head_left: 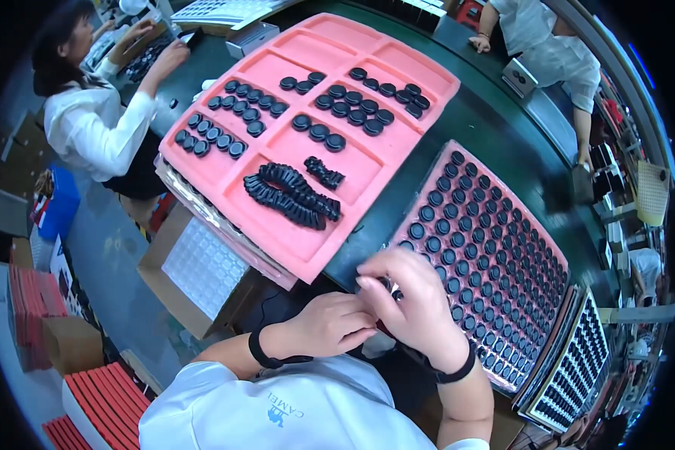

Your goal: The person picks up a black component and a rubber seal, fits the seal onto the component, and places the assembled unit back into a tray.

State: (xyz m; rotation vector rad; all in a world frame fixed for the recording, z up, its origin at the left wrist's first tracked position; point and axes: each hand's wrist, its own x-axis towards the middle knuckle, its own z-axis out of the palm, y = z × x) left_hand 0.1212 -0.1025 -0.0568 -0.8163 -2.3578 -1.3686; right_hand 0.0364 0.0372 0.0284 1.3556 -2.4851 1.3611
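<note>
Green bench (476, 109) behind everything. Lower centre, we note the left hand (326, 324), fingers curled, beside the right hand (412, 296), thumb and finger bent round a small part (390, 287); whether either grips, we cannot tell. Lower right, a tray (553, 245) of black caps (427, 213). Upper centre, a pink mat (386, 161) bearing more caps, ribbed black strips (300, 214). Upper left, a co-worker (97, 127).

You look through the left of two head-worn fisheye cameras, facing down and forward: your shirt (225, 409), left hand (324, 324) and right hand (414, 298) sit close, low in view, the bench (489, 103) reaches farther off, and straight edges bend toward the rim
</note>
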